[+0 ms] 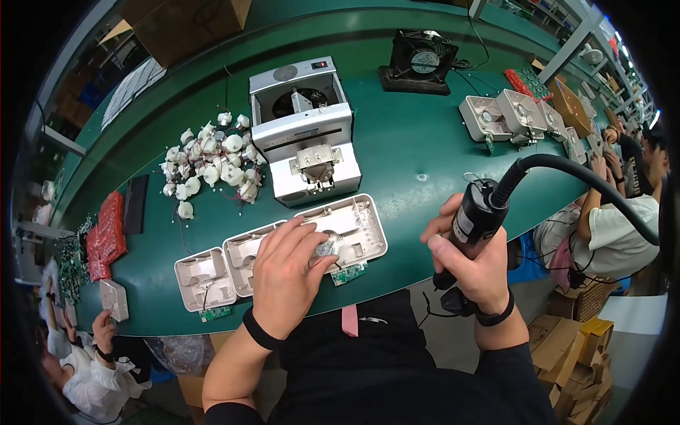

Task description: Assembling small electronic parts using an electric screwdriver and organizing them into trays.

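While the right hand [476, 258] grips the black corded tool [476, 212] by its barrel, likely the surest hold, the left hand [287, 265] lies over the pale housing [372, 237], rightmost in the near row on the green bench [411, 163]; whether it pinches the shiny piece [325, 248], I cannot tell. The housing looks light, stiff, best held by its rim.

1 black fan [423, 62] stands upright; lower right, cardboard [556, 345], apparently flattened.
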Tool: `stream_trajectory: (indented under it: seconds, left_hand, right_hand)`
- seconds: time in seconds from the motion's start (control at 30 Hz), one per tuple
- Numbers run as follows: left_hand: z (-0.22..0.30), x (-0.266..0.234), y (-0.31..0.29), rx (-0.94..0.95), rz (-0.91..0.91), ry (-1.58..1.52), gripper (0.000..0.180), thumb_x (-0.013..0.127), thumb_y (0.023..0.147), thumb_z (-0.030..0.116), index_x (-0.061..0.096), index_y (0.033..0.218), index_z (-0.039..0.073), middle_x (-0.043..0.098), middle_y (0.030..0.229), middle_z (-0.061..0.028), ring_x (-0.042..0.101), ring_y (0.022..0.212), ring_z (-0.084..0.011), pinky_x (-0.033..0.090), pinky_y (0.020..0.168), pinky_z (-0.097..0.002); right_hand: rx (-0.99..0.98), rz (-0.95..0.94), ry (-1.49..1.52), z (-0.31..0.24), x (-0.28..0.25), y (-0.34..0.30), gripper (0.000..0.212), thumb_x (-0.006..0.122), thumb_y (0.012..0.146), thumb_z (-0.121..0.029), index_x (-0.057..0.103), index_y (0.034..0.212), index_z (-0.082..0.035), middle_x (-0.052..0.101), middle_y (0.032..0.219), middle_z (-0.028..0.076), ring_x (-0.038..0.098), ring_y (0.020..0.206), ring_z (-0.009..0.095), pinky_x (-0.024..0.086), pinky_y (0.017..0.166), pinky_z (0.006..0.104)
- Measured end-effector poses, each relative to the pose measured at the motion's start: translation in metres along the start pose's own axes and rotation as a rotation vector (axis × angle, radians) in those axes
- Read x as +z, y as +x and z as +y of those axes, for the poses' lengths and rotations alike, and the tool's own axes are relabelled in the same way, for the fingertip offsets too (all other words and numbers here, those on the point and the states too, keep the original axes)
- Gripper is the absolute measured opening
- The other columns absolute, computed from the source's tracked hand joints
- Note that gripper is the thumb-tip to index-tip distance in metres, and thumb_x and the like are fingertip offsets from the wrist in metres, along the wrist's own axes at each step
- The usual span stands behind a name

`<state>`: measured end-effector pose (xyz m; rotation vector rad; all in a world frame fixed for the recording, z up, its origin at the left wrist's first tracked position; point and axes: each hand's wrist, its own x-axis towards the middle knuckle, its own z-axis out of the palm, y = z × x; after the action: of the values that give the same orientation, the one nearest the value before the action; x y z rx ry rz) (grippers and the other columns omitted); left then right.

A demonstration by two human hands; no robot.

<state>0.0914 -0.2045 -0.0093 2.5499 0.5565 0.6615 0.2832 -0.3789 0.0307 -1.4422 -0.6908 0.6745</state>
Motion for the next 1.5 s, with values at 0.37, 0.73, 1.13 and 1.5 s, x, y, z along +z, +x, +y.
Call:
stream_trajectory:
  seconds: [0.37,0.73,1.13,1.5]
  left_hand:
    - [-0.004,0.019,-0.001,-0.09,-0.026,0.112,0.039,0.081,0.073,0.01,0.065,0.108,0.003,0.066,0.107,-0.0127,0.061,0.112,-0.0339,0.047,0.094,-0.0434]
    - [0.004,0.004,-0.025,0.013,-0.159,0.138,0.048,0.075,0.083,0.023,0.06,0.126,0.004,0.055,0.133,-0.0176,0.048,0.131,-0.0364,0.041,0.107,-0.0467]
    - [-0.001,0.006,-0.034,0.027,-0.158,0.162,0.046,0.064,0.086,0.013,0.058,0.131,0.005,0.055,0.135,-0.0178,0.045,0.135,-0.0364,0.035,0.114,-0.048]
    - [-0.01,0.013,-0.04,0.015,-0.092,0.091,0.05,0.063,0.084,0.005,0.057,0.133,0.007,0.053,0.137,-0.0164,0.045,0.134,-0.0357,0.036,0.113,-0.048]
  right_hand:
    - [-0.177,-0.057,0.171,-0.002,-0.006,0.007,0.05,0.077,0.086,-0.02,0.041,0.115,-0.004,0.056,0.068,0.006,0.055,0.051,0.015,0.046,0.05,0.0268]
    - [-0.652,-0.153,0.312,-0.051,0.067,0.083,0.047,0.065,0.094,-0.039,0.043,0.117,-0.004,0.055,0.074,0.006,0.055,0.052,0.017,0.046,0.048,0.0295]
    - [-0.542,-0.168,0.17,-0.048,0.119,0.118,0.02,0.063,0.094,-0.012,0.051,0.106,-0.002,0.056,0.07,0.008,0.054,0.052,0.017,0.046,0.049,0.0299]
    - [-0.47,-0.255,0.172,-0.014,0.097,0.053,0.043,0.068,0.092,-0.031,0.039,0.112,-0.007,0.053,0.07,0.009,0.052,0.052,0.018,0.049,0.051,0.0317]
